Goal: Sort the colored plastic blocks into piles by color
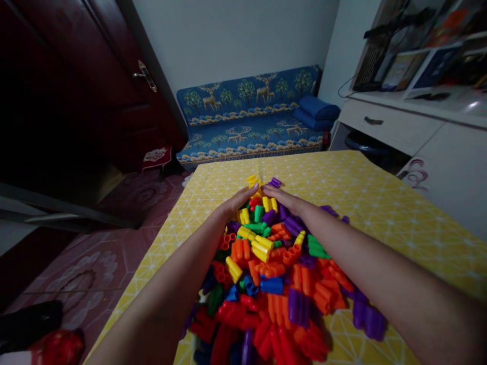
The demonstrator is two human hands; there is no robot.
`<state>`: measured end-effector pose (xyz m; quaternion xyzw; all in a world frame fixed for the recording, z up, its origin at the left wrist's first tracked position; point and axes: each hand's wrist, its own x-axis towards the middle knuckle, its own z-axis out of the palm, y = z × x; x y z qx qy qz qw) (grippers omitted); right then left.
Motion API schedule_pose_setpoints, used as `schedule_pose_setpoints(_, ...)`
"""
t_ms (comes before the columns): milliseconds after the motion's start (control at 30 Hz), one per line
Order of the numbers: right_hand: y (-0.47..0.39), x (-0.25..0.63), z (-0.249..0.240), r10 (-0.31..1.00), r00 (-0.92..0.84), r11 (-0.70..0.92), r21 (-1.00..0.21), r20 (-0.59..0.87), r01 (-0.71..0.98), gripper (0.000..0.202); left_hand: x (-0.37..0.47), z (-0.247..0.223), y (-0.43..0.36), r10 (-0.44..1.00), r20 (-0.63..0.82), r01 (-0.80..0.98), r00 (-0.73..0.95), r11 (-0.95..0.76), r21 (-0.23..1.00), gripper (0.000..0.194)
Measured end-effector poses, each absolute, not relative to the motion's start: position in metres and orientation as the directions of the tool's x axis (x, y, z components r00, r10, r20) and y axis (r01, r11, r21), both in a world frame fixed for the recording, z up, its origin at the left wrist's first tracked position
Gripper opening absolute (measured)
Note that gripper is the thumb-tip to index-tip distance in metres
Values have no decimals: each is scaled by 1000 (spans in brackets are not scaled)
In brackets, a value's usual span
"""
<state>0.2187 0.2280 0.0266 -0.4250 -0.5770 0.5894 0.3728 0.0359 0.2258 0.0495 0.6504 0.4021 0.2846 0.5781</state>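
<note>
A heap of plastic building pieces (266, 268), shaped like joined tubes in red, orange, yellow, green, blue and purple, lies on the yellow table between my forearms. Around the far left end of the heap curves my left hand (242, 197), fingers stretched out and partly hidden. My right hand (280, 196) lies along the far right side, also outstretched, its fingertips close to those of the left. Yellow pieces (253, 181) and a purple piece (275, 182) lie just beyond my hands. Neither hand grips a piece that I can see.
A yellow patterned cloth (335, 175) covers the table. Behind it stands a blue sofa (243, 137) with folded blue cushions (315, 111). At the right is a white cabinet (449, 157), at the left a dark red door (87, 76). Purple pieces (369, 317) lie by my right forearm.
</note>
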Motion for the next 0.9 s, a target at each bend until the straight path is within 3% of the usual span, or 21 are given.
schedule_pose_setpoints(133, 186, 216, 54, 890, -455, 13, -997, -20, 71, 50, 18, 75, 187, 861, 71, 263, 504, -231, 937, 73)
schedule_pose_setpoints(233, 136, 228, 75, 862, -494, 237, -954, 118, 186, 49, 0, 93, 138, 818, 129, 364, 560, -383, 849, 68)
schedule_pose_setpoints(333, 78, 240, 82, 794, -549, 503, -790, 263, 350, 44, -12, 97, 82, 767, 162, 509, 620, -551, 661, 63)
schedule_pose_setpoints(433, 20, 258, 72, 766, -560, 610, -633, 316, 477, 51, -25, 84, 33, 709, 216, 537, 672, -667, 517, 54)
schedule_pose_setpoints(500, -14, 284, 57, 810, -459, 584, -565, 364, 583, 55, -38, 70, 7, 694, 244, 532, 677, -691, 490, 46)
schedule_pose_setpoints(567, -43, 324, 37, 865, -253, 469, -519, 433, 715, 51, -54, 54, -10, 722, 329, 535, 609, -680, 501, 42)
schedule_pose_setpoints(667, -68, 393, 1, 893, 53, 198, -495, 447, 846, 48, -77, 35, -14, 855, 421, 619, 304, -513, 595, 40)
schedule_pose_setpoints(733, -72, 425, -21, 918, 219, 8, -566, 332, 825, 54, -89, 24, -2, 929, 364, 647, 63, -316, 694, 48)
schedule_pose_setpoints(800, -64, 433, -34, 939, 281, -100, -625, 197, 774, 61, -95, 14, 18, 968, 236, 589, -90, -140, 796, 60)
schedule_pose_setpoints(900, -33, 399, -36, 972, 154, -8, -631, 177, 776, 63, -97, 6, 48, 989, 105, 443, -108, -47, 896, 70)
